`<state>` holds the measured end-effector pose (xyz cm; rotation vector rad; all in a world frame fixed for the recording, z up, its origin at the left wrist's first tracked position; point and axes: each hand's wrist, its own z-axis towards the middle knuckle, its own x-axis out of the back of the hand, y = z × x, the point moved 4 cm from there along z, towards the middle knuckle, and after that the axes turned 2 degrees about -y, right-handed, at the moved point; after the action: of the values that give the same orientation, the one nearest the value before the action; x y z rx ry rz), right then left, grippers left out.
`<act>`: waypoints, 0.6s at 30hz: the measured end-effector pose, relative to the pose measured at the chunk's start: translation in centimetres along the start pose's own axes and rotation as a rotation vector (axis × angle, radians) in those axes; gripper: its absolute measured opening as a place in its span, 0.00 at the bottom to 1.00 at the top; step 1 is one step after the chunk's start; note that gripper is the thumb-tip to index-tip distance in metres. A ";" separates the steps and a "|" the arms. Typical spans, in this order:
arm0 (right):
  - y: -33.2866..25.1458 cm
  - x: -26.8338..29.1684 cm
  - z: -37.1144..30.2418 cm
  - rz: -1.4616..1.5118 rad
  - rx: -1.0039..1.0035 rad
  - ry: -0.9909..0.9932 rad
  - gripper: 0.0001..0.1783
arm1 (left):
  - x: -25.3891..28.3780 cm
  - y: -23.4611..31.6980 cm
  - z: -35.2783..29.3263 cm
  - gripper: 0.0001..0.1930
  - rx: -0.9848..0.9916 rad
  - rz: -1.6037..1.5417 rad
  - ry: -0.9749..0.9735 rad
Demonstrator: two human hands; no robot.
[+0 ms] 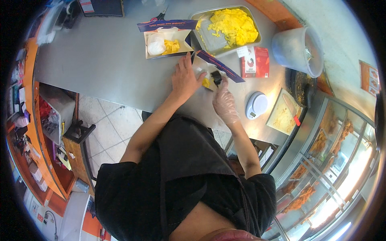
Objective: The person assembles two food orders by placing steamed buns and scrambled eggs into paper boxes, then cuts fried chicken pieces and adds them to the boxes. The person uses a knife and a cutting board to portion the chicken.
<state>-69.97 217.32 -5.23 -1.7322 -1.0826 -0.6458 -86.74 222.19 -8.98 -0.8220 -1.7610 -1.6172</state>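
My right hand (226, 103), in a clear plastic glove, is closed around a small black utensil (216, 76); its exact kind is hard to make out. The utensil is over an open takeaway box (225, 69) with a dark blue lid flap, where some yellow food (206, 82) shows. My bare left hand (185, 80) grips the left side of this box, thumb at its opening and fingers stretched away from me. Just beyond stands a second open box (150, 39), holding a white rounded mound, perhaps rice (156, 44), and yellow scrambled egg (171, 47).
A metal tray (209, 38) of scrambled egg stands at the back. Right of the boxes are a red-and-white packet (261, 62), a kitchen scale (256, 105), a cutting board (281, 114) with a knife (291, 108), and a clear bucket (295, 52). Scissors (159, 17) lie behind.
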 end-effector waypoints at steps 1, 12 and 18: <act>-0.2 1.2 -0.5 -0.045 -0.047 -0.003 0.35 | -0.3 0.8 0.3 0.53 0.045 0.007 -0.037; -4.2 16.6 1.7 0.206 0.312 0.077 0.29 | -1.2 1.0 2.3 0.60 0.144 0.067 -0.262; -5.4 13.6 18.9 -0.246 0.157 0.102 0.28 | -1.0 -0.8 0.7 0.55 0.106 -0.155 -0.189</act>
<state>-69.36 240.57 0.49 -1.4297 -1.2508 -0.7717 -86.75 222.77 -10.30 -0.8287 -2.0702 -1.5699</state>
